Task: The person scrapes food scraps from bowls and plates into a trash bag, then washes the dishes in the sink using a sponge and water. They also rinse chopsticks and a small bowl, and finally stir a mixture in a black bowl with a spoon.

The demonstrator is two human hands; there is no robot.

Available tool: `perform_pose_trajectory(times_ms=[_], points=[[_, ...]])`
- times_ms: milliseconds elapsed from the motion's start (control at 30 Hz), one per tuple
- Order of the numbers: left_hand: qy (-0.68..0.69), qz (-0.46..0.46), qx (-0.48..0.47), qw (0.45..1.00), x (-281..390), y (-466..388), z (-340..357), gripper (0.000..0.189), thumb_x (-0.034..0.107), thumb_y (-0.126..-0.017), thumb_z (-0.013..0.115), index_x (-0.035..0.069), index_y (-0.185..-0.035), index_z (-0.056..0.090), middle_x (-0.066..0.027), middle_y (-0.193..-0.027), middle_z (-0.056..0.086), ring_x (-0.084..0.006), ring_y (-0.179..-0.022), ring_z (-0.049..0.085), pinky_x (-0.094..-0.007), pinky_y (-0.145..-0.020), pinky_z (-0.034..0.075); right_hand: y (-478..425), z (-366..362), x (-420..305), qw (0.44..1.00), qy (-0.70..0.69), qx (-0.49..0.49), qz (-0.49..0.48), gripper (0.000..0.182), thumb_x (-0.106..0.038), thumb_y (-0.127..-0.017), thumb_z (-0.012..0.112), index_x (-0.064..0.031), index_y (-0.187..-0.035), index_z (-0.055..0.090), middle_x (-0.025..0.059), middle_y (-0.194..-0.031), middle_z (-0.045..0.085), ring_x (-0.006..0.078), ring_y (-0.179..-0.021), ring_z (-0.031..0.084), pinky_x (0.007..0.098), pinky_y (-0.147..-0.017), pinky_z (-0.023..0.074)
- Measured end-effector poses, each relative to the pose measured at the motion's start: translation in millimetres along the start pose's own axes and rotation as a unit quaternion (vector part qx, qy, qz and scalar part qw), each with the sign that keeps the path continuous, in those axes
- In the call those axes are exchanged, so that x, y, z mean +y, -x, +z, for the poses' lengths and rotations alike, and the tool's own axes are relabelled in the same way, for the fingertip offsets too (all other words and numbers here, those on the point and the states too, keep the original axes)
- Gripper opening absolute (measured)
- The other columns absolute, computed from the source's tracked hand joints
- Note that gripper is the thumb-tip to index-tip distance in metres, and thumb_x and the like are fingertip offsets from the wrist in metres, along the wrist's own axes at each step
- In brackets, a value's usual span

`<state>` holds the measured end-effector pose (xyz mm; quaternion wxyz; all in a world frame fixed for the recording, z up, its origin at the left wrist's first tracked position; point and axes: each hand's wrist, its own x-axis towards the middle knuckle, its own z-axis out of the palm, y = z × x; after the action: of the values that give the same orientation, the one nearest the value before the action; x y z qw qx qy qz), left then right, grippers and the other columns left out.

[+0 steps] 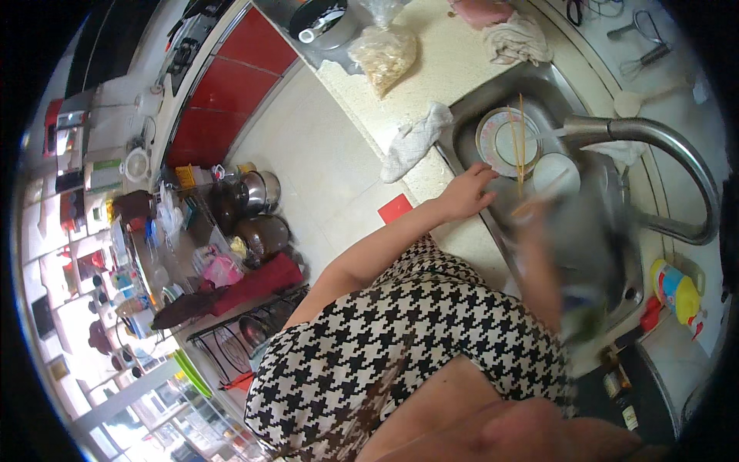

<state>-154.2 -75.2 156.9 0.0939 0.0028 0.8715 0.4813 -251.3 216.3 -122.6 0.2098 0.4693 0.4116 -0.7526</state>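
Note:
My left hand [470, 193] rests at the near rim of the stainless steel sink [491, 222], fingers apart, with nothing seen in it. Its fingertips lie close to a plate with a patterned rim [488, 147]. Over that plate and a smaller dish inside it lean thin wooden chopsticks [522, 138]. A white bowl [557, 173] sits beside them. My right hand [532, 212] is blurred by motion near the chopsticks' lower ends and the bowl; whether it grips anything is unclear. Above the plate is the metal faucet's spout [577, 128], with what looks like water coming from it.
A white cloth [417, 141] hangs over the counter edge. Farther along the counter [439, 69] lie a plastic bag of food [384, 55], a crumpled cloth [518, 40] and a pot [335, 32]. A yellow detergent bottle [675, 291] stands behind the sink. Something green [583, 323] lies at the sink's right end.

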Motion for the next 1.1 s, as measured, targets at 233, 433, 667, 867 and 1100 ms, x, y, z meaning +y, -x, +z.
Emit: perform_pose_trajectory(times_ms=[233, 433, 667, 867, 1100], points=[[0.028, 0.064, 0.103, 0.992, -13.2, 58.2, -38.9, 0.022, 0.015, -0.081, 0.058, 0.007, -0.101, 0.056, -0.0155, -0.117, 0.047, -0.0302, -0.102, 0.053, -0.0359, -0.086, 0.044, 125.3, 36.8, 10.7, 0.851, 0.443, 0.092, -0.267, 0.054, -0.034, -0.089, 0.051, 0.0009, -0.127, 0.035, 0.0180, -0.124, 0.043, 0.0263, -0.111, 0.047, 0.0390, -0.092, 0.0380], [0.013, 0.082, 0.177, 0.981, -16.0, 69.2, -83.1, 0.035, 0.015, -0.081, 0.059, 0.009, -0.114, 0.051, -0.0159, -0.124, 0.042, -0.0316, -0.112, 0.046, -0.0354, -0.091, 0.042, 160.7, 31.3, 32.8, 0.729, 0.468, -0.102, -0.489, 0.030, -0.019, -0.090, 0.052, 0.0019, -0.112, 0.051, 0.0101, -0.104, 0.056, 0.0158, -0.092, 0.053, 0.0279, -0.081, 0.0433], [0.016, 0.020, 0.160, 0.987, -49.2, 104.1, -164.6, 0.036, 0.015, -0.081, 0.059, 0.009, -0.116, 0.050, -0.0157, -0.123, 0.043, -0.0312, -0.110, 0.048, -0.0360, -0.090, 0.042, 222.3, 195.4, 41.1, 0.699, 0.425, -0.157, -0.553, 0.017, -0.016, -0.090, 0.051, -0.0042, -0.100, 0.057, -0.0005, -0.079, 0.056, 0.0058, -0.064, 0.048, 0.0207, -0.056, 0.0405], [0.014, -0.012, 0.245, 0.969, -137.4, 158.0, -230.3, 0.035, 0.008, -0.078, 0.061, 0.005, -0.112, 0.053, -0.0149, -0.110, 0.051, -0.0249, -0.090, 0.058, -0.0332, -0.078, 0.048, 237.3, 284.2, 43.1, 0.839, 0.333, -0.196, -0.383, 0.019, -0.022, -0.090, 0.052, -0.0061, -0.098, 0.058, -0.0001, -0.077, 0.056, 0.0049, -0.058, 0.046, 0.0186, -0.050, 0.0377], [0.106, -0.141, 0.203, 0.963, -208.8, 174.2, -291.9, 0.033, 0.014, -0.084, 0.058, 0.005, -0.116, 0.051, -0.0103, -0.108, 0.057, -0.0178, -0.092, 0.058, -0.0302, -0.074, 0.047, 252.8, 252.8, 32.9, 0.902, 0.218, 0.034, -0.371, 0.027, -0.028, -0.089, 0.052, -0.0056, -0.103, 0.056, 0.0022, -0.084, 0.057, 0.0078, -0.060, 0.050, 0.0203, -0.049, 0.0395]])
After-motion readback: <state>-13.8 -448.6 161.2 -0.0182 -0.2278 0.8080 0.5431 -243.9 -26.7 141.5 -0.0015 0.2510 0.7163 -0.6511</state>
